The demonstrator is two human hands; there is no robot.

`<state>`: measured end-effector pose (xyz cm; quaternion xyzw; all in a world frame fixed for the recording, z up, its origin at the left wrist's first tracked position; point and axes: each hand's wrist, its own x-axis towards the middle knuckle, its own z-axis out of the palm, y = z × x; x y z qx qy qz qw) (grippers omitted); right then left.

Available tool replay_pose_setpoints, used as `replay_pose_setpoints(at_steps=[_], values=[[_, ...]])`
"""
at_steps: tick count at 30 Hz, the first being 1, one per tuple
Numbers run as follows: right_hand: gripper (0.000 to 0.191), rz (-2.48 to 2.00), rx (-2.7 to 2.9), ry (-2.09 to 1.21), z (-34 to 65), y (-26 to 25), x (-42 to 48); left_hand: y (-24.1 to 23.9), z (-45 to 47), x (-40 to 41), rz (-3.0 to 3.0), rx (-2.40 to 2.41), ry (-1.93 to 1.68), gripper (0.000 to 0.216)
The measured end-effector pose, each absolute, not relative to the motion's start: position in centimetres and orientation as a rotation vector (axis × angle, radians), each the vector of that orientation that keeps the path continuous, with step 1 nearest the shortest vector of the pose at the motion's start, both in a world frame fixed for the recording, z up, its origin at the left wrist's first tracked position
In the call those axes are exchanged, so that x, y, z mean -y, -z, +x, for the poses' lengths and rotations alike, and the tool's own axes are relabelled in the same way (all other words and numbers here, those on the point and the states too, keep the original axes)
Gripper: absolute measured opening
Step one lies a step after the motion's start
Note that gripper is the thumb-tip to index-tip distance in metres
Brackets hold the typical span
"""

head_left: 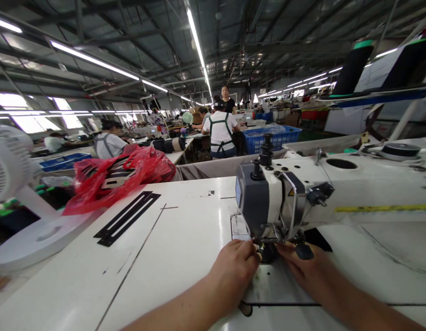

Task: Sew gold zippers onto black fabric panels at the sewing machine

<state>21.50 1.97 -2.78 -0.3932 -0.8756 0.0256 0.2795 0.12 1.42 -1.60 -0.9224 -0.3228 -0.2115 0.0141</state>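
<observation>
A white and dark grey sewing machine [256,193] stands over the white tabletop. Close to its needle area, my left hand [233,266] is closed, its curled fingertips at a small black piece of material [268,253] under the presser foot. From the other side my right hand [311,269] reaches in with fingers pressed together at the same piece. A black machine part hides some of that hand, and its fingertips are hard to make out. Behind the right hand lies a black flat corner of material [318,240].
Black frame-shaped strips [128,218] lie on the table at left, beside a red plastic bag [119,174] of cut pieces. A white fan [18,193] stands far left. Black thread cones [352,69] rise at right. Co-workers sit ahead near a blue crate [271,139].
</observation>
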Motion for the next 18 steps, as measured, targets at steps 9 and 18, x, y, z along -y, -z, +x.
replay_pose_setpoints(at_steps=[9, 18], values=[[0.029, -1.08, 2.311, -0.103, 21.5, 2.7, -2.2, 1.6, 0.2, -1.7, -2.847, 1.015, 0.62, 0.011], [0.022, -1.028, 2.377, 0.071, 23.2, 2.4, -2.8, 2.6, 0.2, -2.1, -2.811, 1.071, 0.665, 0.012]])
